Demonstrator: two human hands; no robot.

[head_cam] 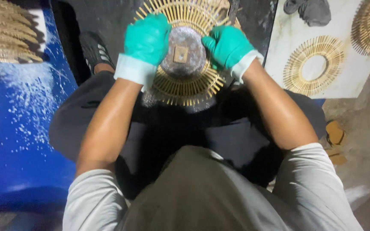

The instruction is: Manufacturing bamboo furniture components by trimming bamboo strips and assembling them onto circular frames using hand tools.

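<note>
Grey-sleeved arms reaching down over dark-trousered lap. Round stick sunburst ring [185,87] on lap, grey disc weight [183,51] atop its centre. Left hand [145,40] and right hand [227,45], green-gloved fingers clenched on disc edges. Best pressed evenly, centred. Finished ring [313,66] on white sheet [356,77], right.

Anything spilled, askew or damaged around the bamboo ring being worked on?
White powder is scattered over the blue sheet on the left. The stick ring under both gloved hands looks even, as does the finished ring on the right. No damage shows.
</note>
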